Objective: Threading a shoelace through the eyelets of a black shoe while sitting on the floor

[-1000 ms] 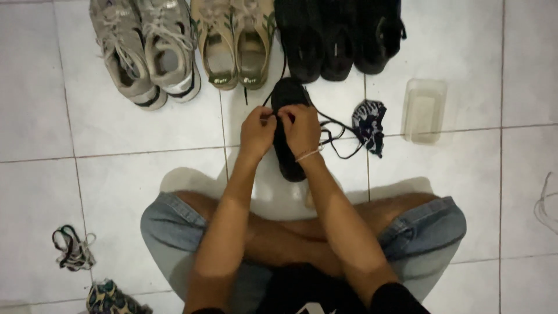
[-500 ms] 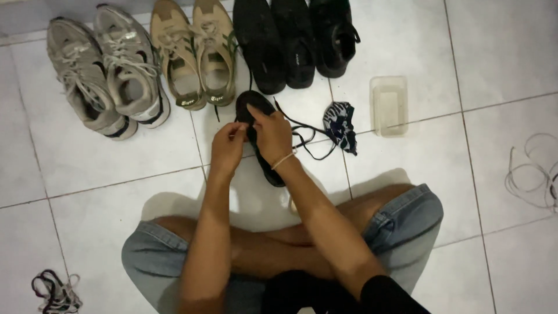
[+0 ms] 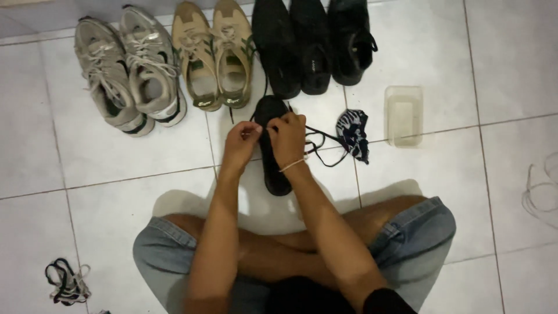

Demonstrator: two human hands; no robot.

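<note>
Since the earlier frames the view has slid so the row of footwear sits lower and more to the right in the picture, while both hands have stayed bunched over the same black shoe (image 3: 273, 152). That shoe lies on the white tile floor (image 3: 116, 209) just in front of the person's crossed legs, its long axis running straight away from the body, toe toward the row along the far edge of the floor.

The left hand (image 3: 241, 143) and right hand (image 3: 289, 139) meet over the shoe's middle, fingertips pinched together on the black lace (image 3: 317, 145); the right hand, with a thin band at the wrist, covers more of the shoe and is the nearer one to the lace's loose run. That slack trails off to the right, toward a dark patterned cloth (image 3: 352, 134) and, beyond it, a clear plastic container (image 3: 404, 115).

Along the far edge stand grey-white sneakers (image 3: 128, 75), tan sneakers (image 3: 216, 55) and black shoes (image 3: 314, 43). A tangle of laces (image 3: 67, 282) lies near the left corner, and a pale cord (image 3: 540, 189) at the right edge.
</note>
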